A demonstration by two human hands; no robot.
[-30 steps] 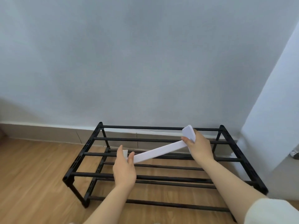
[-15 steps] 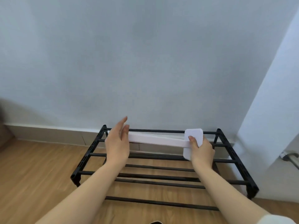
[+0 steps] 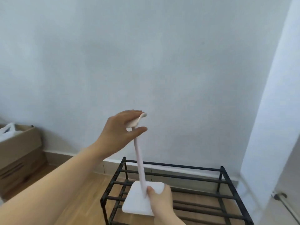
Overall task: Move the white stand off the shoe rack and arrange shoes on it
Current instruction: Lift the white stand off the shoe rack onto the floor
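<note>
The white stand [image 3: 140, 164] is held upright in the air above the left part of the black shoe rack [image 3: 191, 169]. It has a thin stem, a flat square base and a curved top piece. My left hand [image 3: 120, 132] grips the curved top, fingers wrapped over it. My right hand [image 3: 159, 200] holds the base where the stem meets it. The rack's bars carry no shoes, and no shoes are in view.
A cardboard box [image 3: 17, 153] with a white plastic bag in it stands on the wooden floor at the left. A pale wall [image 3: 146, 62] runs behind the rack. A white panel [image 3: 276, 111] and a metal fitting [image 3: 280, 196] are at the right.
The stand went from lying level above the rack to upright. My left hand rose with the top end; my right hand dropped with the base. The view swung up and left.
</note>
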